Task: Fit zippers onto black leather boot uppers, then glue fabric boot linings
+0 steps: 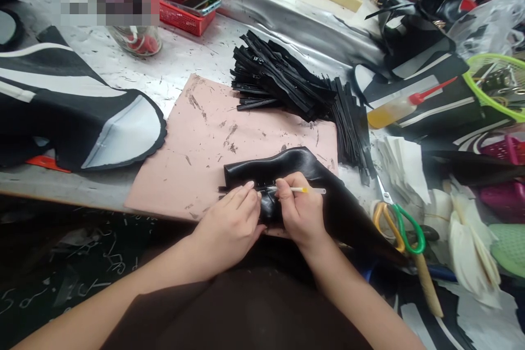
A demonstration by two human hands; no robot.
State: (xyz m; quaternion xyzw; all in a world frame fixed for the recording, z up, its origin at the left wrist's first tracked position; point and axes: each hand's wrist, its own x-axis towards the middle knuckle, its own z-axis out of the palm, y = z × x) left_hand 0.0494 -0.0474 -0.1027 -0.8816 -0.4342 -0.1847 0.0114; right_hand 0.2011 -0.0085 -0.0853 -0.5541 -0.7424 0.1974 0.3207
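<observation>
From my end of the head feed: my right hand (302, 208) has its fingertips pinched around a slim white stick (296, 190) with a yellow band, one end pointing at my left fingertips. My left hand (232, 216) lies with fingers nearly straight and together on the black leather piece (283, 165); can't tell whether they're gripping anything underneath. That leather sits on the near edge of the pink mat (217, 142) and runs off right toward the scissors (405, 229).

My worry: it looks slick and is partly off the mat, so if my left fingers ease up it could slide and the stick might skid, maybe into those fingertips. Shove the leather forward and the pile of black strips (283, 79) could spill.

Writing? Nothing readable. Tiny white marks on the strips are too small, and the squeeze bottle (389, 112) shows no label I can make out.
</observation>
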